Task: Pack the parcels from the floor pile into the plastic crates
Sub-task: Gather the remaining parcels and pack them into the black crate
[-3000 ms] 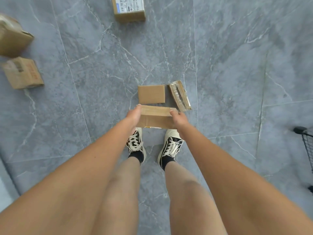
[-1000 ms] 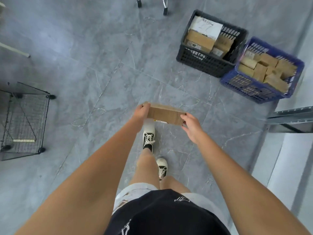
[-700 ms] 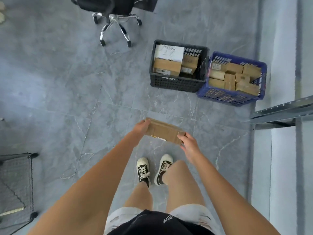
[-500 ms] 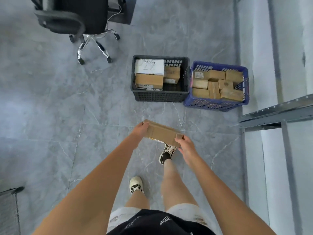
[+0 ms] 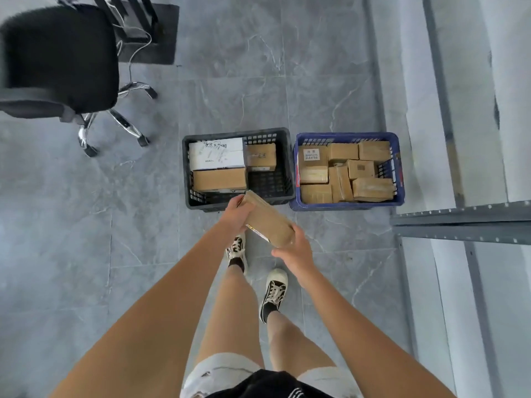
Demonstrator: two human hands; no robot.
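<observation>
Parcel point(image 5: 268, 221) of brown cardboard is held tilted before the black crate point(image 5: 288, 156); left hand point(image 5: 236, 212) grips its far end, right hand point(image 5: 296, 249) its near end. Its underside is hidden.

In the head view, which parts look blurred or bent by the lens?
Head view: the office chair at upper left is smeared by motion blur; the metal shelf rail and wall edges at right bend from wide-angle distortion; the held parcel and both crates stay fairly sharp.

Black top point(image 5: 267, 386), pale shorts point(image 5: 218, 372), black-and-cream laced sneakers point(image 5: 274, 291)
</observation>
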